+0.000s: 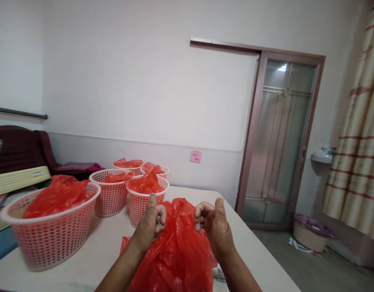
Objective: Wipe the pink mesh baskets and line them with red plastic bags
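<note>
A crumpled red plastic bag (177, 247) stands bunched up on the pale table in front of me, its top gathered to a peak. My left hand (152, 221) is at the bag's left side, thumb pointing up and the other fingers curled in towards the palm. On the opposite side my right hand (216, 227) mirrors it, thumb raised and fingers loosely curled. No part of the bag shows inside either hand. Whether the curled fingers brush the bag is unclear. What the bag contains is hidden. Something greyish (218, 273) partly shows by my right wrist.
A large pink basket (53, 243) with a red bag inside stands at the left. Several smaller baskets, including a near one (135, 207), hold red bags behind. The table (254, 259) ends at the right, beyond which are a bin (310, 235) and sliding door (281, 142).
</note>
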`<action>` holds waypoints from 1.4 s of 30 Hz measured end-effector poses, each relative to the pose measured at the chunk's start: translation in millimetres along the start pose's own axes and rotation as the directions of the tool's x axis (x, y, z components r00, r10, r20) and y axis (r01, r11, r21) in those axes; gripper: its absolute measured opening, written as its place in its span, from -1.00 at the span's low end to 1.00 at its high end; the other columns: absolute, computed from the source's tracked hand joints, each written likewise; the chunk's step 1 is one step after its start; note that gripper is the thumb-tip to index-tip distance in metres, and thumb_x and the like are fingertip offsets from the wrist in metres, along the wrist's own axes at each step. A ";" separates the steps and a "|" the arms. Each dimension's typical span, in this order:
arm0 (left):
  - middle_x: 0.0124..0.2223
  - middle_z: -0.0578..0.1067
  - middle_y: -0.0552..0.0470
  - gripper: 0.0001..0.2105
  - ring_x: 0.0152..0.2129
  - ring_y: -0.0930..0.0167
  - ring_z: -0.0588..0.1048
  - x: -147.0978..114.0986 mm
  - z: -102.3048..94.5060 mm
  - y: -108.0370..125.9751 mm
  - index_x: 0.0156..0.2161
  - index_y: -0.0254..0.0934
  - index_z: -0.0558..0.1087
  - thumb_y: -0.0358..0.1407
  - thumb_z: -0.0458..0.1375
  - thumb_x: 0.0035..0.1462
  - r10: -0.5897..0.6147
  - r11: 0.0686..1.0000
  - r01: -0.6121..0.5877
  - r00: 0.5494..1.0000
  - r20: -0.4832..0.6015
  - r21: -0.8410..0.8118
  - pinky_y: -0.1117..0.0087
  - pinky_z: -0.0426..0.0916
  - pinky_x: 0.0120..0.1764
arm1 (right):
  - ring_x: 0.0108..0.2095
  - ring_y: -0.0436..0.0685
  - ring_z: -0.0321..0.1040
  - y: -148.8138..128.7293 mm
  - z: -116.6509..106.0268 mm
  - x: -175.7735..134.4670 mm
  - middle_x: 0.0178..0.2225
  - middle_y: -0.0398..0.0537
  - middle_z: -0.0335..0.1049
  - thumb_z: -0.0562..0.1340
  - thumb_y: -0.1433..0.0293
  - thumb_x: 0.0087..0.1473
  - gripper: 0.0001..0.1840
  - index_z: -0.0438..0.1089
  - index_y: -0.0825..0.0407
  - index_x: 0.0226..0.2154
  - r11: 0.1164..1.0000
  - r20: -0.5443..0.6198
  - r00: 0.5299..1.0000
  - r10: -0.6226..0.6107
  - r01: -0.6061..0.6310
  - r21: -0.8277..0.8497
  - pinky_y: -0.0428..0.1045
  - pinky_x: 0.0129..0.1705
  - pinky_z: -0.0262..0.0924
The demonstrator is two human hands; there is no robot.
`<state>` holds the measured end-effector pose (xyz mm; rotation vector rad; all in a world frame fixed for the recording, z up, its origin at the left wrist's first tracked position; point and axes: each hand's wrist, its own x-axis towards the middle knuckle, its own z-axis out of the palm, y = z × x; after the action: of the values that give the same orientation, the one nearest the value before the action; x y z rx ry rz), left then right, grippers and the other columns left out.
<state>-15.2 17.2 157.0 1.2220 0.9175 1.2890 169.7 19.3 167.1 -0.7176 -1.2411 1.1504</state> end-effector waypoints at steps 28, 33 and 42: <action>-0.76 0.02 0.27 -0.28 -0.78 0.61 -0.15 11.7 4.3 -13.5 -0.61 -0.21 0.19 0.45 -0.31 -0.08 -0.036 0.999 0.036 0.999 0.003 0.009 0.54 -0.27 -0.70 | -0.69 -0.09 0.12 20.5 -13.9 8.5 -0.68 -0.18 0.20 -0.15 -0.40 -0.06 -0.10 0.32 0.07 -0.63 1.000 0.007 1.000 -0.015 0.015 -0.021 -0.11 -0.54 -0.02; -0.77 0.05 0.25 -0.27 -0.80 0.62 -0.14 16.9 1.0 -10.5 -0.62 -0.21 0.19 0.47 -0.30 -0.11 -0.038 0.999 0.037 0.999 0.008 0.019 0.53 -0.26 -0.71 | -0.70 -0.09 0.12 17.5 -13.3 13.7 -0.68 -0.18 0.19 -0.15 -0.40 -0.06 -0.10 0.31 0.06 -0.64 0.999 0.013 1.000 -0.014 0.014 -0.034 -0.10 -0.56 -0.05; -0.77 0.03 0.26 -0.28 -0.79 0.60 -0.14 22.4 -5.6 -8.6 -0.62 -0.20 0.19 0.44 -0.31 -0.06 -0.020 1.000 0.019 1.000 0.007 0.015 0.52 -0.23 -0.70 | -0.70 -0.08 0.09 7.6 -13.5 23.1 -0.69 -0.18 0.18 -0.15 -0.40 -0.07 -0.11 0.32 0.05 -0.62 0.998 0.005 1.000 -0.014 0.014 -0.055 -0.11 -0.58 -0.07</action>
<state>-16.5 41.0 150.8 1.2259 0.9331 1.2635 179.0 45.4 164.9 -0.7463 -1.2842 1.1106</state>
